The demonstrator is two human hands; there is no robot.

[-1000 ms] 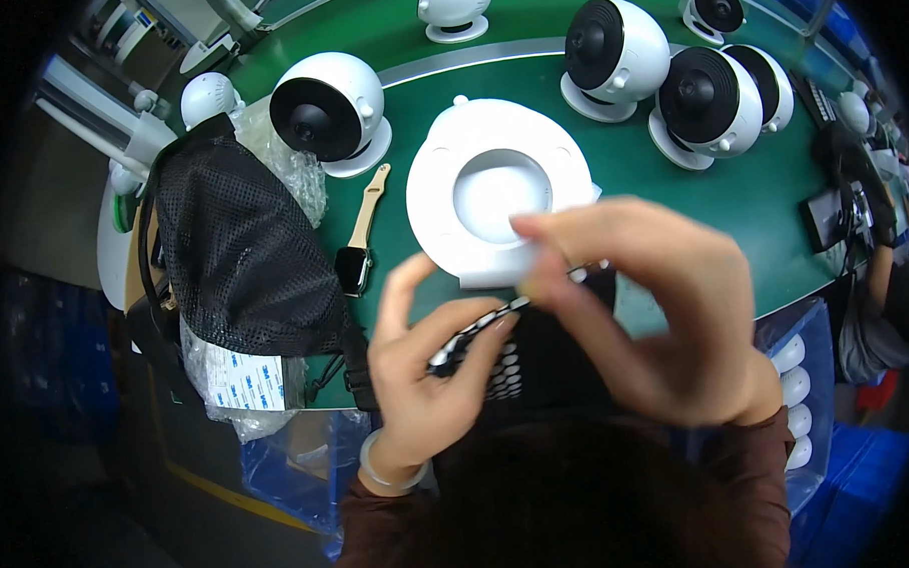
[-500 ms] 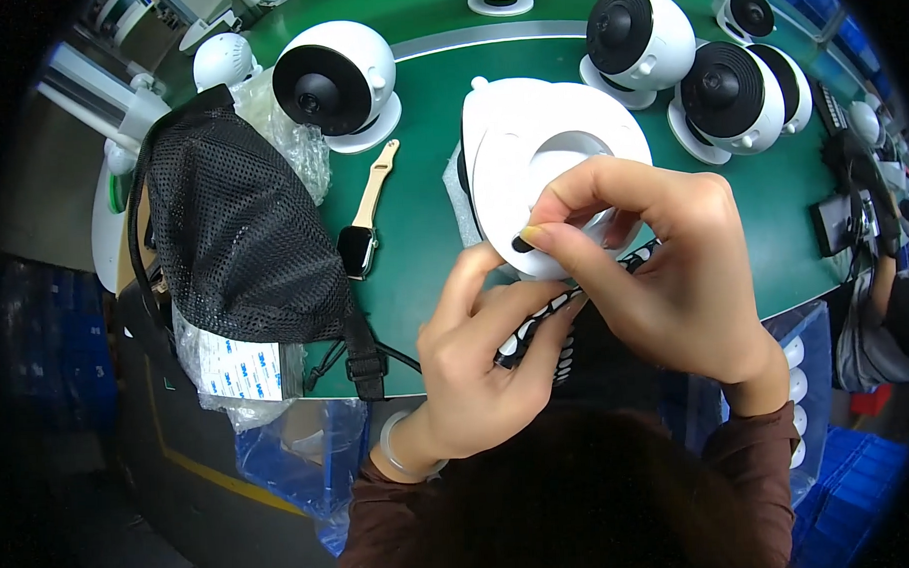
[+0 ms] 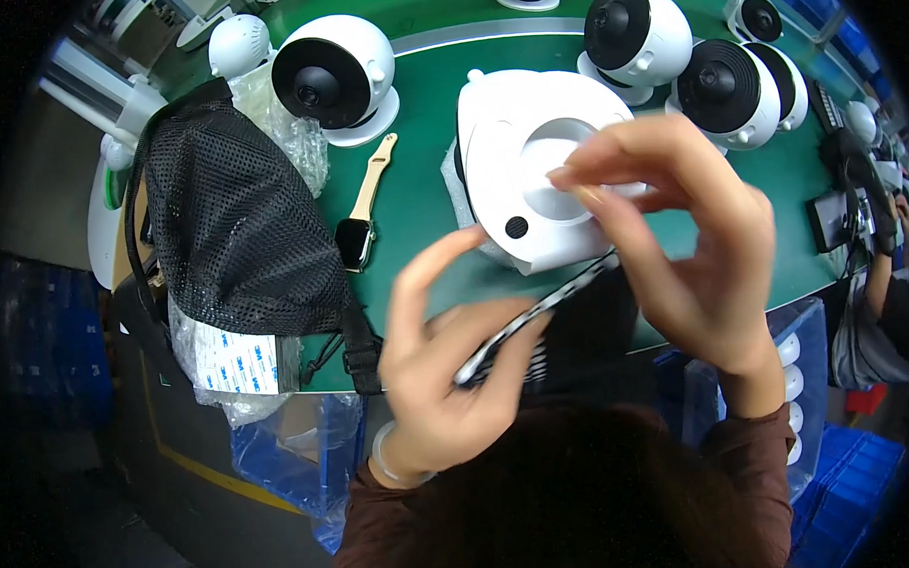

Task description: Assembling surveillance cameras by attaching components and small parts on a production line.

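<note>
1. The left hand (image 3: 447, 369) is closed around a thin dark strip (image 3: 521, 322), thumb raised and fingers curled under it; the strip runs up to the right, toward the other hand, and is blurred, so its make cannot be told.
2. The right hand (image 3: 673, 246) has thumb and forefinger pinched together over the white round base (image 3: 541, 171); whether they grip something small there cannot be told.
3. The base lies on the green tabletop (image 3: 422, 205), just past the hands; it is white and smooth, with a round hollow in the middle and a small dark spot near its lower edge.
4. Judging by this, the base looks unfinished; nothing sits in its hollow, and the strip is not yet joined to it; the fitting seems under way rather than done.
5. Several finished-looking white ball cameras (image 3: 332, 73) with dark faces stand at the far side; a watch with a tan strap (image 3: 362, 217) lies to the left of the base, beside a black mesh bag (image 3: 232, 222).
</note>
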